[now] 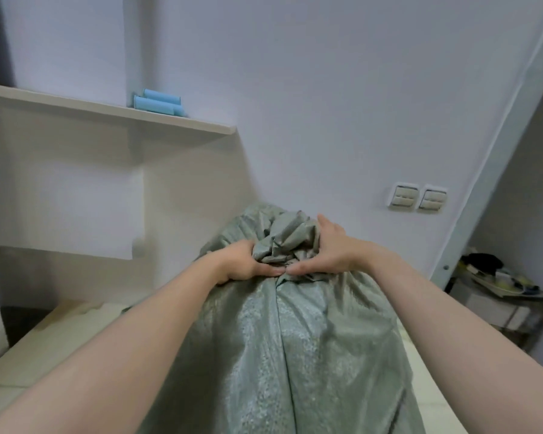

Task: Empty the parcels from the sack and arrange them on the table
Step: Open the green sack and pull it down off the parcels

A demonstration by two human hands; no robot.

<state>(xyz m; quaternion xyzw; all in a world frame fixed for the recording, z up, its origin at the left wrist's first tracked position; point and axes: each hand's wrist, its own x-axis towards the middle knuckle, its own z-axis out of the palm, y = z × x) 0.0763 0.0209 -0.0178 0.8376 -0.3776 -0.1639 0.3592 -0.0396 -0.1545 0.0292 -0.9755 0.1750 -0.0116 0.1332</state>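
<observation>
- I am gripping the bunched neck [282, 242] of the grey-green woven sack [295, 355] with both hands. My left hand [248, 261] is clenching the gathered cloth from the left and my right hand [326, 249] from the right.
- My fingers [271, 271] are curling round the folds, with the 2 thumbs nearly meeting on my side of the bunch, so neither hand is free.
- The sack is bulging full between my forearms, its body running from the neck down toward me. The parcels are hidden inside, and none is showing.
- The sack is resting over a pale surface [60, 333]. I cannot tell whether that is the tabletop or the floor.
- I am judging the step in hand to be opening the mouth. I should be loosening the folds 1 at a time and drawing the 2 sides apart evenly, not yanking, because woven cloth gathered this tightly is probably binding on itself.
- 1 hand ought to be holding the rim while the other is working the folds loose. A sack this full is likely to slump and spill sideways once the mouth goes slack.
- The white shelf [76, 103] with the blue rolls [159, 101] is standing well apart behind the sack, so it is not getting in the way.
</observation>
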